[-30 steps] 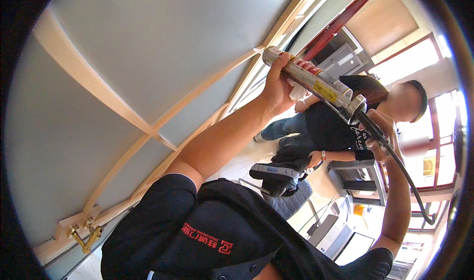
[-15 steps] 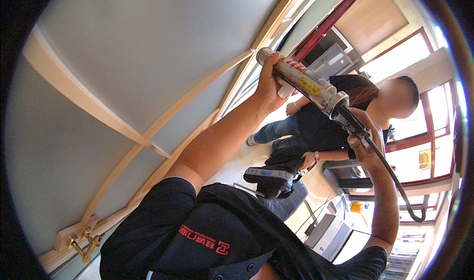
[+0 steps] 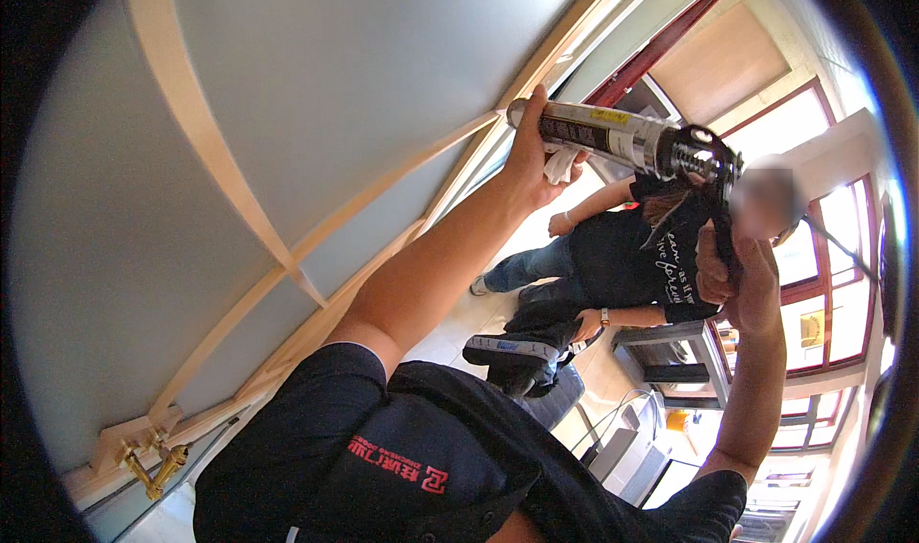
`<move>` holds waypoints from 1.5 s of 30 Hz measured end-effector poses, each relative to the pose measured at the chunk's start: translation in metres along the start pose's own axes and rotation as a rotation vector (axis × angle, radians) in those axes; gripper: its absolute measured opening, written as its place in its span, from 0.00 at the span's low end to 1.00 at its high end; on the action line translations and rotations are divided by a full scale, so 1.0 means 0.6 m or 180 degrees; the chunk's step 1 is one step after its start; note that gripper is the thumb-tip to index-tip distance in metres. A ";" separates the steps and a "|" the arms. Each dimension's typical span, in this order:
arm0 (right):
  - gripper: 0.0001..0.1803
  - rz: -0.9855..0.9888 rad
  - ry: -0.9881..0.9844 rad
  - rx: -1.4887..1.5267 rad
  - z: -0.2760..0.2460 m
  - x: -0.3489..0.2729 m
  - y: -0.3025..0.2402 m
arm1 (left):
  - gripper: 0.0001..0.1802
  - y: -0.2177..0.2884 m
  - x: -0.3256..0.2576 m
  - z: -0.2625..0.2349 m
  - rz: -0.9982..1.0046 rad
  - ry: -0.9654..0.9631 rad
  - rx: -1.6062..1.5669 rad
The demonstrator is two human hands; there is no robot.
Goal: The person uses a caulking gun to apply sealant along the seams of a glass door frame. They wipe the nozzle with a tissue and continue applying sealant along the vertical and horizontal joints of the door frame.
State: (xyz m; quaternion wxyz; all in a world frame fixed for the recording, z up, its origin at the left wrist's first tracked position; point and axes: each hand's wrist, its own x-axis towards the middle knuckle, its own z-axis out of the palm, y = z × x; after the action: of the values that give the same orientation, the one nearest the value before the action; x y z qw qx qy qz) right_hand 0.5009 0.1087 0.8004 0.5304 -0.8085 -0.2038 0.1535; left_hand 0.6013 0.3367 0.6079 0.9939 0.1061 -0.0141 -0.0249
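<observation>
A caulking gun loaded with a silvery, printed sealant cartridge is held up with both hands. My left hand is wrapped round the cartridge's front end, with a crumpled white tissue also in its grip. My right hand grips the gun's handle at the back end; the trigger is partly hidden by the fingers. The cartridge's front end lies close to a light wooden frame strip across a grey frosted panel. The nozzle cannot be made out.
At lower left, a brass handle sticks out from the wooden frame. Another person in dark clothes stands beyond my arms, a black bag by their hand. Farther right are a grey machine and red-framed windows.
The caulking gun has turned to lie flatter, showing another side of the cartridge. My right hand has swung round with the handle. The person behind has shifted slightly.
</observation>
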 end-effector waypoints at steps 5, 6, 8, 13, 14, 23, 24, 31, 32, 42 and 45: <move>0.30 0.0012 -0.0063 0.0448 -0.001 -0.001 -0.017 | 0.43 -0.001 -0.012 0.021 -0.0119 0.0226 0.0103; 0.30 -0.0019 -0.0066 0.0558 -0.007 -0.007 -0.010 | 0.43 -0.004 -0.017 0.024 -0.0083 0.0194 0.0168; 0.31 -0.0298 0.0228 -0.0006 -0.018 -0.035 0.022 | 0.42 -0.017 -0.031 0.027 -0.0025 0.0153 0.0313; 0.37 0.0183 0.0816 -0.0605 -0.038 -0.120 0.191 | 0.46 -0.063 -0.069 0.009 -0.0059 -0.0054 0.0808; 0.40 -0.0050 0.0936 -0.0597 -0.025 -0.125 0.244 | 0.40 -0.072 -0.080 -0.005 -0.0170 -0.0144 0.0832; 0.32 -0.0644 0.0054 0.2971 0.164 -0.177 0.548 | 0.34 -0.145 -0.123 -0.130 -0.0680 0.0775 0.2206; 0.31 -0.0555 0.0007 0.3130 0.182 -0.180 0.562 | 0.33 -0.147 -0.125 -0.142 -0.0616 0.0845 0.2351; 0.31 -0.0216 0.0197 0.4407 0.292 -0.149 0.641 | 0.34 -0.138 -0.116 -0.206 -0.0188 0.1356 0.3254; 0.32 -0.0154 0.0203 0.4550 0.306 -0.140 0.652 | 0.33 -0.135 -0.113 -0.212 -0.0177 0.1407 0.3350; 0.37 -0.0203 0.0085 0.5770 0.384 -0.063 0.697 | 0.33 -0.118 -0.073 -0.237 0.0431 0.1417 0.3991; 0.38 -0.0380 0.0019 0.6016 0.393 -0.054 0.703 | 0.36 -0.118 -0.076 -0.239 0.0639 0.1428 0.4608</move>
State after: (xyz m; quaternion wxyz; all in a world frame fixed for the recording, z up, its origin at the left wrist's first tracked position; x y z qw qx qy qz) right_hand 0.4334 0.1305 0.3214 0.9731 -0.0328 -0.0347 0.2255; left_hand 0.5573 0.3002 0.4518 0.6530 0.7317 0.1658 0.1031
